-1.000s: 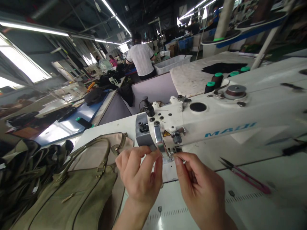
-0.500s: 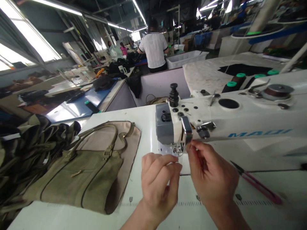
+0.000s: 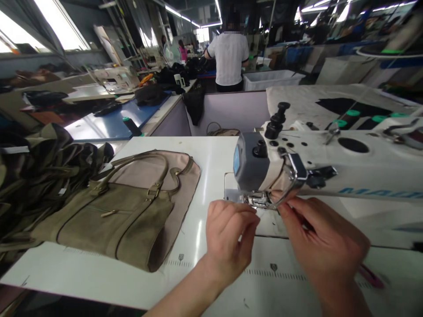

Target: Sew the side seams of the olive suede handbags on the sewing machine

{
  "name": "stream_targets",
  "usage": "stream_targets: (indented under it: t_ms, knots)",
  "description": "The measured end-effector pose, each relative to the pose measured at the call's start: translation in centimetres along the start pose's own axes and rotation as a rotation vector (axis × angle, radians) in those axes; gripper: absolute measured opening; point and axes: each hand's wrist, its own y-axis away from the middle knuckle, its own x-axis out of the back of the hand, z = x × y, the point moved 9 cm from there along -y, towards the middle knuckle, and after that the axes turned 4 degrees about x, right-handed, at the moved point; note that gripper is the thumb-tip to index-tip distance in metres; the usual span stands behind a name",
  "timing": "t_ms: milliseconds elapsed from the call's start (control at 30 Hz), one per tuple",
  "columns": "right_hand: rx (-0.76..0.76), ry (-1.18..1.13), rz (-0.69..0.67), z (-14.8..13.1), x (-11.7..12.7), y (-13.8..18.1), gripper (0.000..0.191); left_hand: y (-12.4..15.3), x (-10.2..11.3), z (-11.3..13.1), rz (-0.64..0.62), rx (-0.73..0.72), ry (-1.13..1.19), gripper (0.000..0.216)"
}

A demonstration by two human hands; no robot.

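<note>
My left hand (image 3: 231,233) is closed in a pinch just in front of the presser foot (image 3: 259,199) of a white sewing machine (image 3: 324,163). My right hand (image 3: 325,237) pinches too, its fingertips beside the metal guard (image 3: 297,169) and partly behind it, close to the needle area. Whatever is between the fingers of either hand is too small or too hidden to make out. To the left, an olive handbag (image 3: 115,220) with looped handles and a pinkish lining lies flat on the white table (image 3: 211,163).
Thread snips with a pink handle (image 3: 372,276) lie mostly hidden behind my right forearm. A pile of dark olive bags (image 3: 39,176) stands at the left. Beyond the table are a low partition (image 3: 228,112), a white bin (image 3: 272,80) and a person in a white shirt (image 3: 229,59).
The view has shifted, so the machine head appears larger and turned. My right fingertips have moved in by the guard, and my right hand now covers most of the snips. Both hands stay pinched.
</note>
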Motion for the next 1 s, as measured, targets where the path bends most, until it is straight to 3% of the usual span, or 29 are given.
stream_targets:
  t_ms: [267, 500, 633, 900, 1000]
  knots:
    - [0.177, 0.001, -0.14, -0.1, -0.3, -0.7, 0.007, -0.2, 0.8, -0.5, 0.041, 0.028, 0.079, 0.021]
    - [0.123, -0.033, -0.261, 0.4, -0.7, -1.2, 0.02, -0.8, 0.4, -2.6, 0.064, 0.359, 0.558, 0.011]
    - [0.081, -0.015, -0.225, 0.1, -0.7, -1.2, 0.017, -2.0, 0.6, -2.6, 0.068, 0.441, 0.649, 0.008]
    - [-0.028, -0.06, -0.113, 0.0, -0.6, -0.6, 0.009, -3.6, 0.6, -2.3, 0.006, 0.372, 0.605, 0.01]
    - [-0.09, -0.128, -0.074, -0.2, 0.1, 0.0, 0.008, -3.4, 0.6, -0.9, -0.052, 0.184, 0.406, 0.016]
